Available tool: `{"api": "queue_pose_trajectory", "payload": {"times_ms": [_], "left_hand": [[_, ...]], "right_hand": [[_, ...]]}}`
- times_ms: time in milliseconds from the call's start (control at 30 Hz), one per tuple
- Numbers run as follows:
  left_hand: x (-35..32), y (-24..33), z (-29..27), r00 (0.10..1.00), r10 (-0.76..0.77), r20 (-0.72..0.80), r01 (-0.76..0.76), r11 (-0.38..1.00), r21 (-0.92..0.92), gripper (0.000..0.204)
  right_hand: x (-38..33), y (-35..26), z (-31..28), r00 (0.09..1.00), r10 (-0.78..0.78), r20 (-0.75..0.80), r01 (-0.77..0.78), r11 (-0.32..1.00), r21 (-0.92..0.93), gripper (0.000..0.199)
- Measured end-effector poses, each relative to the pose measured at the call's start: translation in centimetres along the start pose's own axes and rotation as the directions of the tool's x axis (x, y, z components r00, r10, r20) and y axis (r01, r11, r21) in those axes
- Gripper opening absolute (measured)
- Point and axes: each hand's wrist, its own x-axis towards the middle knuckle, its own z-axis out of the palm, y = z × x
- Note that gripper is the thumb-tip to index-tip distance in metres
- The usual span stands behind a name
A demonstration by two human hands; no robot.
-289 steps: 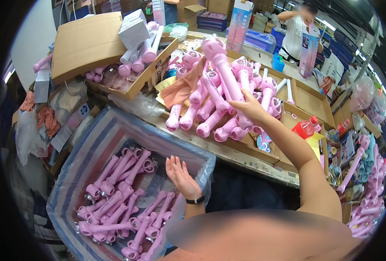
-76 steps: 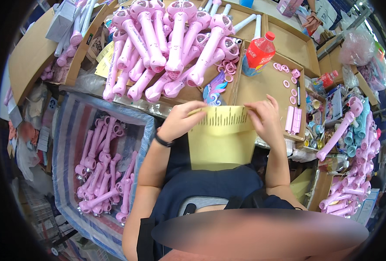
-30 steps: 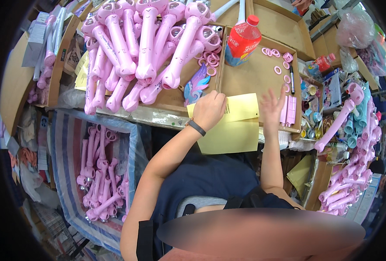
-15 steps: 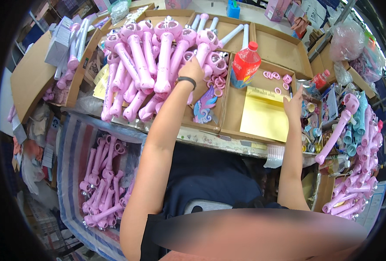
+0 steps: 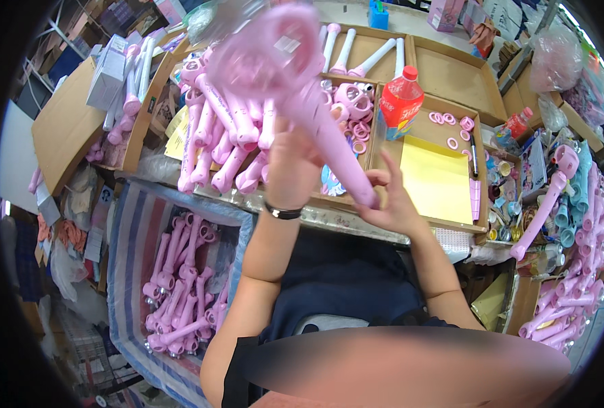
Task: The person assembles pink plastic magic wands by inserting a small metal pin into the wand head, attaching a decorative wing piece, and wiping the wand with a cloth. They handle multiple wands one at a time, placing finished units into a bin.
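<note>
A pink toy wand [image 5: 332, 143] is raised in front of me, its large round head blurred and close to the camera. My right hand [image 5: 394, 204] grips the lower end of its handle between thumb and fingers. My left hand [image 5: 291, 170], with a dark band at the wrist, is closed against the shaft below the head; motion blurs it and the wand partly hides its fingers. Behind it, several more pink wands [image 5: 230, 115] are heaped on the table. Just beyond the shaft lie pink rings [image 5: 360, 132] and a partly covered blue and purple wing-shaped piece [image 5: 332, 182].
A red-labelled bottle [image 5: 402, 102] stands by a cardboard tray holding yellow paper [image 5: 434, 180], pink rings [image 5: 441, 117] and a black pen [image 5: 474, 158]. At lower left, a striped bag [image 5: 128, 272] holds more wands. Wands and teal parts [image 5: 566, 221] crowd the right side.
A wand has come up from the heap toward me along with my left hand. My right hand has moved left from the tray's right side onto the handle end. The view has shifted slightly.
</note>
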Motion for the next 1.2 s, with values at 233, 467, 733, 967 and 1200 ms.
{"api": "queue_pose_trajectory", "payload": {"times_ms": [233, 467, 733, 967, 1200], "left_hand": [[-7.5, 2.1, -4.3, 0.977, -0.103, 0.187, 0.112, 0.993, -0.038, 0.079], [-10.5, -2.0, -3.0, 0.986, 0.053, -0.157, -0.069, 0.993, -0.100, 0.073], [-10.6, -2.4, -2.1, 0.981, 0.195, 0.007, -0.193, 0.977, -0.091, 0.077], [-10.7, -2.2, -2.6, 0.956, 0.260, 0.135, -0.262, 0.965, -0.006, 0.084], [-10.5, -2.1, -2.6, 0.969, 0.233, 0.088, -0.231, 0.973, -0.030, 0.082]], "right_hand": [[-1.1, -1.4, -6.3, 0.976, -0.074, -0.204, 0.031, 0.979, -0.203, 0.095], [-1.1, -2.7, -1.5, 0.629, -0.084, -0.773, 0.403, 0.885, 0.232, 0.015], [-0.4, -3.9, 3.6, 0.767, 0.406, -0.497, 0.125, 0.665, 0.736, 0.004], [-0.4, -4.9, 2.8, 0.791, 0.415, -0.450, 0.035, 0.703, 0.710, 0.009], [-0.2, -5.1, 2.4, 0.810, 0.395, -0.433, -0.005, 0.744, 0.668, 0.009]]}}
